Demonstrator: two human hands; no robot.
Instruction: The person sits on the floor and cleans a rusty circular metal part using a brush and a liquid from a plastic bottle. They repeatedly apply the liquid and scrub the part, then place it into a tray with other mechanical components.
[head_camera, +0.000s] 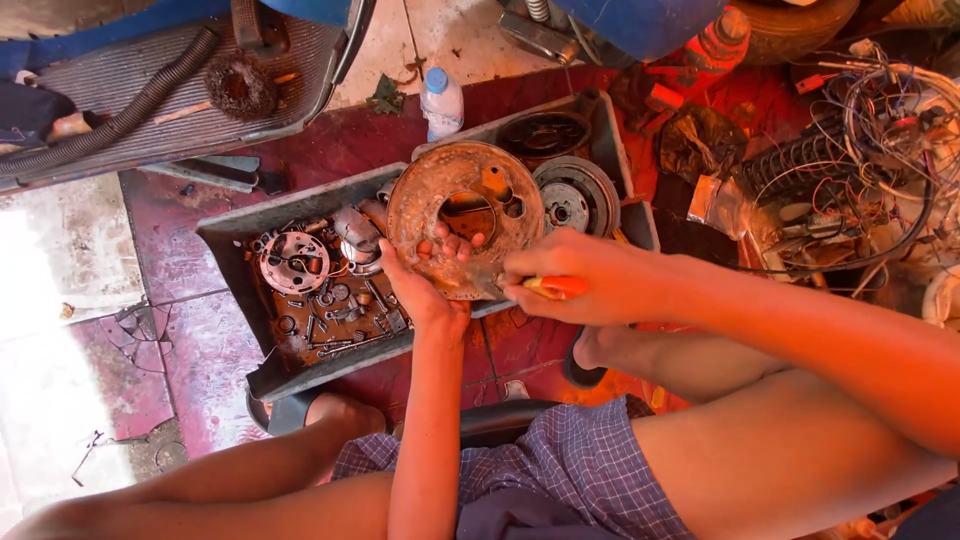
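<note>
Left grip (425, 285) pinches my rusty round brake plate (465, 215) over the grey parts tray (235, 245); right grip (565, 280) clamps an orange-handled tool (555, 287).

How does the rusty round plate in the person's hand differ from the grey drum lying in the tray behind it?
The rusty plate is brown and corroded; the grey drum is mostly clean grey metal. The plate is held up by the left hand, with the right hand working a tool with an orange grip at its edge; the drum lies untouched in the tray. The plate looks larger. Both are round with central openings.
</note>
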